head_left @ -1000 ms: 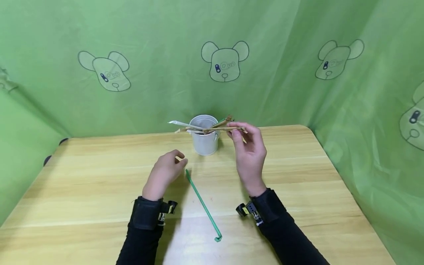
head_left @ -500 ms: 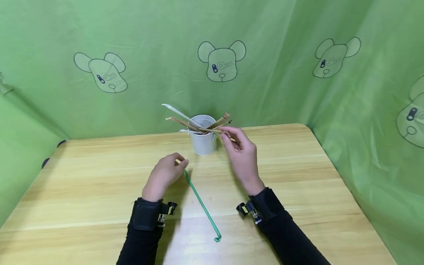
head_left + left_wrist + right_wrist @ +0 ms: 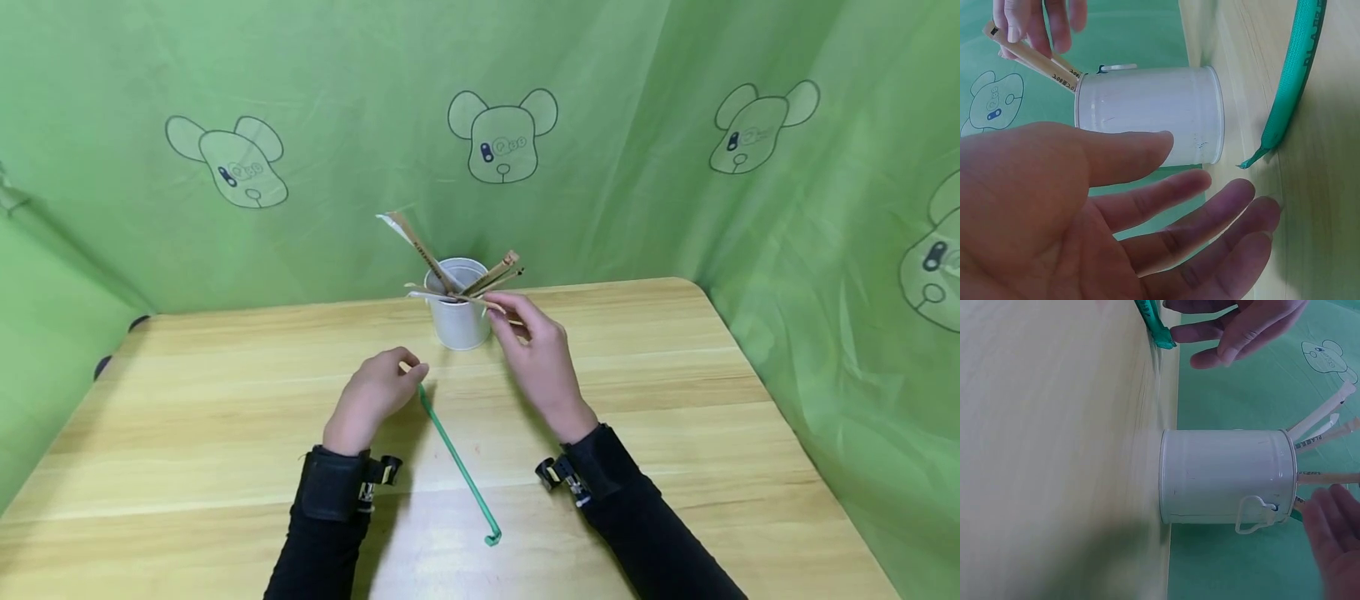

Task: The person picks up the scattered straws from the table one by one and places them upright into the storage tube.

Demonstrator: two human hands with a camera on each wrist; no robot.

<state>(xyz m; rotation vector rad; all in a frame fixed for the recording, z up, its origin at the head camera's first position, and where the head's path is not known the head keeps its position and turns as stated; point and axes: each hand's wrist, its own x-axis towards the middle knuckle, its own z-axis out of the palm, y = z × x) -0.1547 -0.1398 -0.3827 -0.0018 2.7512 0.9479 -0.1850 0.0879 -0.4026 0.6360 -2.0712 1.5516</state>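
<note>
A small white metal bucket (image 3: pixel 459 325) stands near the table's back edge, with several paper-wrapped straws (image 3: pixel 422 243) fanned out over its rim. My right hand (image 3: pixel 543 354) is at the bucket's right rim, pinching the end of a tan wrapped straw (image 3: pixel 491 303) between thumb and fingers. That straw slants across the bucket's mouth. My left hand (image 3: pixel 375 392) is in front of the bucket, thumb apart from relaxed fingers, holding nothing in the left wrist view. Beside its fingertips lies a green wrapped straw (image 3: pixel 460 462), printed with dark letters and folded at its near end.
The wooden table (image 3: pixel 675 400) has green cloth (image 3: pixel 360 167) hanging behind it and along its sides, printed with bear heads. Wrist cameras (image 3: pixel 551 473) are strapped over both black sleeves.
My right hand has moved left and slightly down to the bucket's rim with the tan straw. Straws on the left have swung up to stand steeper. The left hand has hardly moved.
</note>
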